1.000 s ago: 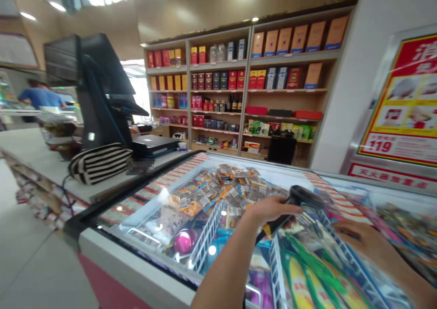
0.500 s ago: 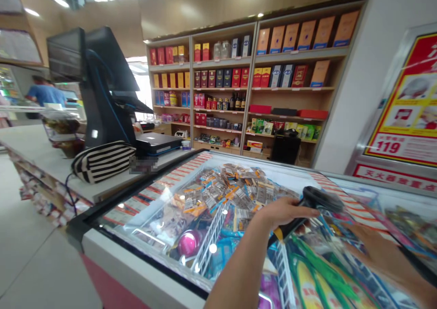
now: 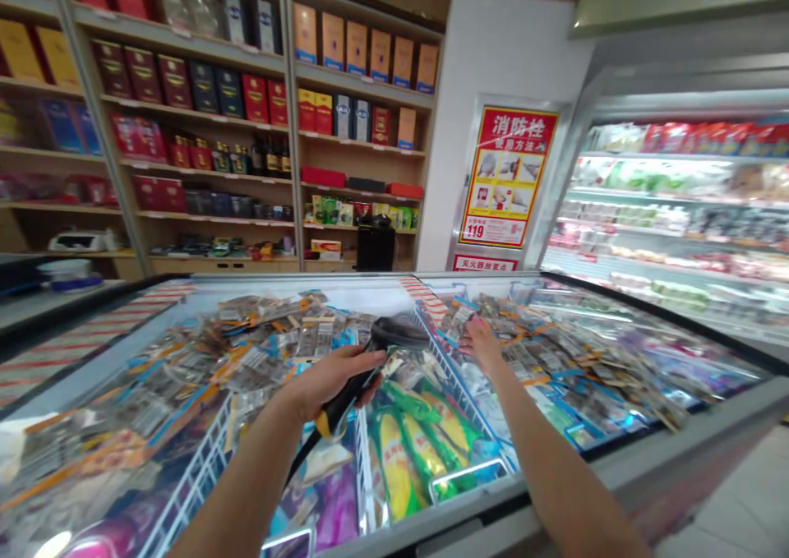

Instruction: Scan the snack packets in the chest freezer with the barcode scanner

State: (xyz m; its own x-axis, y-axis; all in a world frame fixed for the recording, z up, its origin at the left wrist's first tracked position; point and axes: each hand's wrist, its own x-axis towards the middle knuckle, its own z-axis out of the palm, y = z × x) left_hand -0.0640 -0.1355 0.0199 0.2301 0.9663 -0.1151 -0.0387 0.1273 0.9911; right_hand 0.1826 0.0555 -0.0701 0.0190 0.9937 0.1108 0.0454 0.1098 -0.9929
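My left hand (image 3: pixel 336 377) is wrapped around the handle of a black barcode scanner (image 3: pixel 398 334), whose head points right and whose cable trails down past my wrist. Below it, through the freezer's glass lid, corn packs (image 3: pixel 410 451) in green and yellow wrapping lie in a white wire basket. My right hand (image 3: pixel 484 343) reaches forward to the right-hand pile, fingers closed at the edge of a small clear snack packet (image 3: pixel 457 318); the fingertips are slightly blurred. More packets (image 3: pixel 573 357) with orange and blue edges spread to its right. Another packet pile (image 3: pixel 246 348) lies on the left.
The chest freezer's front rim (image 3: pixel 548 492) runs below my arms. Behind it stand shelves of boxed goods (image 3: pixel 357 48), a red and yellow fire-hydrant poster (image 3: pixel 509 176) and a lit refrigerated display (image 3: pixel 678 213). A counter edge (image 3: pixel 62 311) is at the left.
The view has swung right, so the counter screen has left it and the display case has come in. My right hand has moved forward to the packets; my left still holds the scanner.
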